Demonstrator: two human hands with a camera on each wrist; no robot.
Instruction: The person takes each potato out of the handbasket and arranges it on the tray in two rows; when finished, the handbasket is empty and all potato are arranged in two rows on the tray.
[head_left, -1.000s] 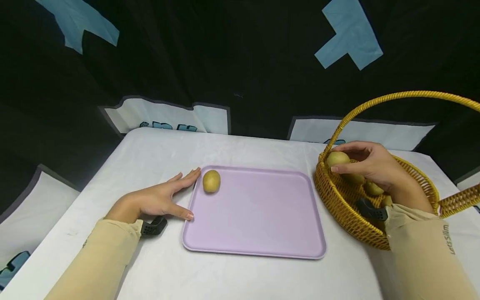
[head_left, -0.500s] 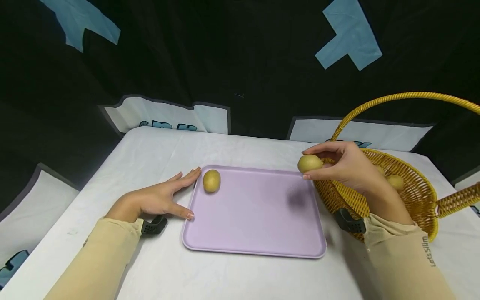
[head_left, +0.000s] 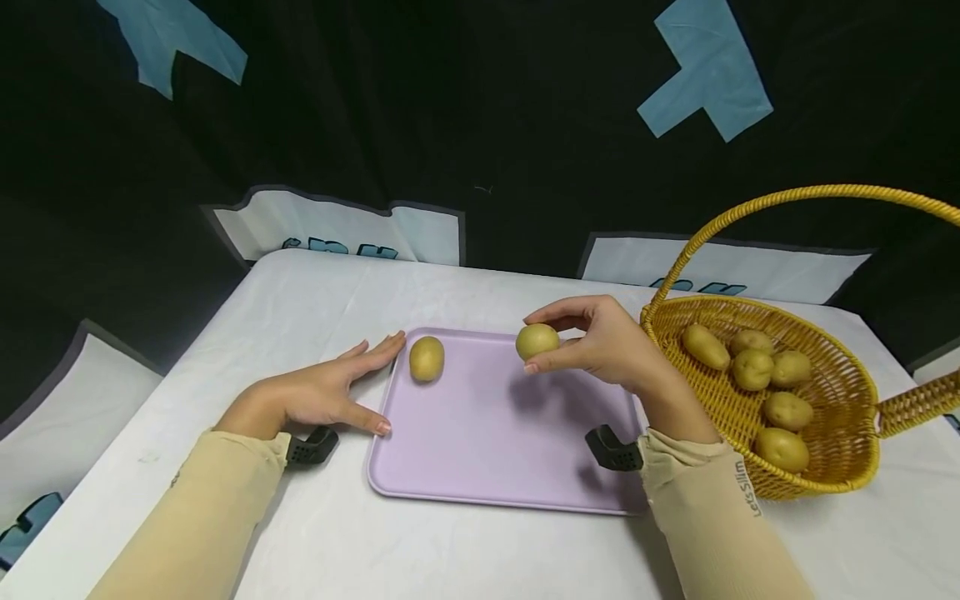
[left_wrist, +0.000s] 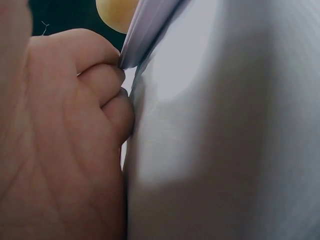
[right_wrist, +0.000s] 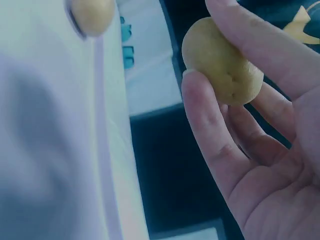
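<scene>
Above the lilac tray [head_left: 480, 450], my right hand [head_left: 600, 342] pinches a potato [head_left: 537, 342] between thumb and fingers. The right wrist view shows this potato [right_wrist: 222, 60] held near the fingertips, clear of the tray. A second potato [head_left: 427, 359] lies on the tray near its far left corner. My left hand [head_left: 322, 396] rests at the tray's left edge, thumb and fingers spread and touching the rim. In the left wrist view, the palm [left_wrist: 70, 135] stands beside the tray's rim [left_wrist: 145, 30], and part of the potato on the tray shows at the top.
At the right stands a yellow wicker basket [head_left: 693, 387] with a tall arched handle [head_left: 810, 193]. Several potatoes [head_left: 752, 369] lie inside it. A white cloth [head_left: 315, 533] covers the table, and a dark curtain [head_left: 420, 108] with blue patches hangs behind.
My right hand has carried the potato out of the basket and leftward over the tray, uncovering the potatoes left in the basket. The left hand has stayed at the tray's edge.
</scene>
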